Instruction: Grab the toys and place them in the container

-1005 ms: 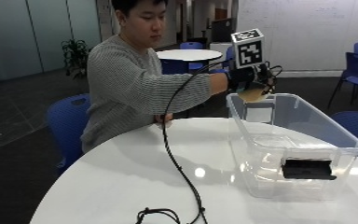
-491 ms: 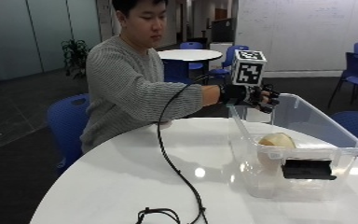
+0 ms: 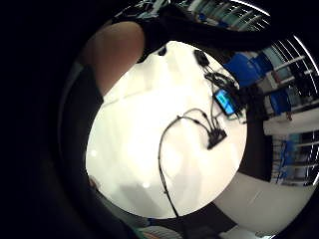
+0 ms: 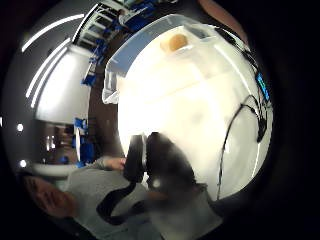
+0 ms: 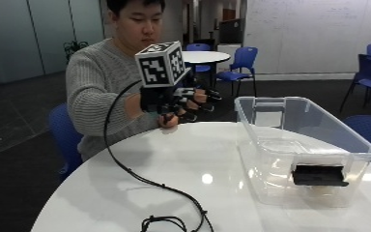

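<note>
I see the round white tabletop (image 5: pixel 192 179) filling the lower half of the outside view. On it, toward three o'clock, stands the clear plastic container (image 5: pixel 340 145), its far rim at about one o'clock and a black latch (image 5: pixel 319 175) on its near end wall. In the thumb-side palm view a yellowish toy (image 4: pixel 174 42) lies inside the container, near one end; from outside I can only make out a pale shape through the wall. My gloved right hand (image 5: pixel 184 102) hangs in the air above the tabletop's far edge, at about eleven o'clock from the container and well apart from it. The grip is apart: fingers loosely spread, holding and touching nothing.
</note>
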`<state>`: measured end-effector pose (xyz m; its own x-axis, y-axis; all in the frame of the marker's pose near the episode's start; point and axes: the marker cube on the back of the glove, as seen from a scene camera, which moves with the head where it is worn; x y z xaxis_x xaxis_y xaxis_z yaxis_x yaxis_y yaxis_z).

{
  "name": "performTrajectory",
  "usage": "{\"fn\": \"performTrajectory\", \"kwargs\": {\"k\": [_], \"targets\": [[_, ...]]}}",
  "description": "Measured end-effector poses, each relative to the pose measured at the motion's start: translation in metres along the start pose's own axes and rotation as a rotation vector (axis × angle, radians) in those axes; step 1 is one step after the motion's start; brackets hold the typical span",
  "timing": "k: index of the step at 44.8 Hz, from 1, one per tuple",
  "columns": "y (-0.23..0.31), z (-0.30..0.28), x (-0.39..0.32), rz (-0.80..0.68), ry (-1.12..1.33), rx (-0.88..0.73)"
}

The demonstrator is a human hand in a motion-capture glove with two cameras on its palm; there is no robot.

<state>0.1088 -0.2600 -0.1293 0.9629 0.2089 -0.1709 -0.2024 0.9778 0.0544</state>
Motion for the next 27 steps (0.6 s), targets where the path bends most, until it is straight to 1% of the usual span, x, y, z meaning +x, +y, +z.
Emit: {"fn": "performTrajectory", "kwargs": {"k": [5,11,16,19,23,27], "targets": [[0.026,0.0,0.009,-0.003,0.007,-0.001],[0.069,0.018,-0.007,-0.1,-0.031,-0.023],[0.142,0.054,-0.037,-0.215,-0.052,-0.06],[0.192,0.078,-0.058,-0.256,-0.073,-0.066],[0.245,0.105,-0.078,-0.259,-0.113,-0.057],[0.27,0.118,-0.085,-0.236,-0.128,-0.049]]}}
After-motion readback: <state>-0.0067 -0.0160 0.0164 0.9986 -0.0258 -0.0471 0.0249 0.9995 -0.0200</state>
